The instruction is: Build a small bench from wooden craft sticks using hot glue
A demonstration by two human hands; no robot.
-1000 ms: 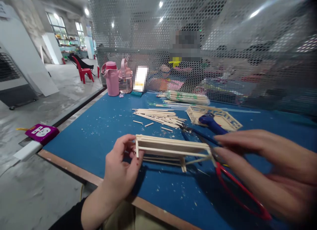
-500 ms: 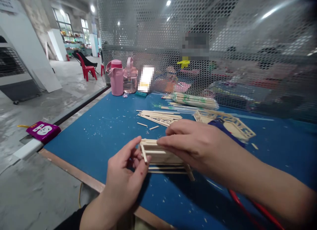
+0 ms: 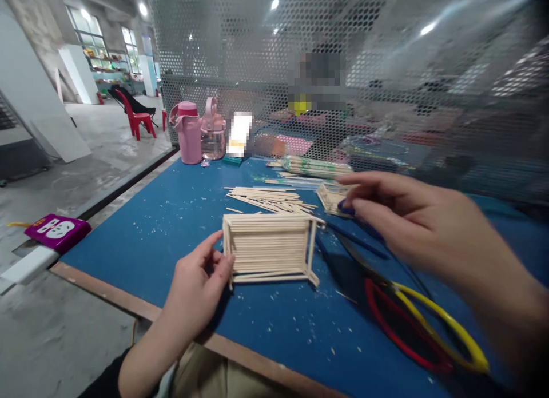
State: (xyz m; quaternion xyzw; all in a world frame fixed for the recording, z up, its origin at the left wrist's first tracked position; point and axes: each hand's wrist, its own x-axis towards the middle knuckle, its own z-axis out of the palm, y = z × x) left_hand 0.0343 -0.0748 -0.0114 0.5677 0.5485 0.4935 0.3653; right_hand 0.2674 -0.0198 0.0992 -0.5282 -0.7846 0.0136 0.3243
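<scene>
A small rack-like frame of pale wooden sticks (image 3: 269, 249) stands tilted on the blue table, its slatted side facing me. At its left end, my left hand (image 3: 203, 281) grips the frame between thumb and fingers. My right hand (image 3: 398, 215) hovers at the right with thumb and index finger apart. Its fingertips are by a dark blue object (image 3: 344, 207), mostly hidden by the hand; its kind does not show. Just behind lies a second stick structure (image 3: 328, 199), partly covered by the hand. Scissors (image 3: 392, 286) with red and yellow handles lie below my right hand.
Loose sticks (image 3: 266, 198) and a bagged stick bundle (image 3: 315, 166) lie behind the frame. A pink jug (image 3: 189, 136), a clear bottle (image 3: 213, 138) and a blurred-out bright panel (image 3: 240, 135) stand at the back. A perforated metal screen (image 3: 240, 55) rises behind the table (image 3: 171, 215).
My right hand has let go of the stick frame and moved right to the dark blue object. The frame has tipped so its slatted side shows. The scissors have come into view.
</scene>
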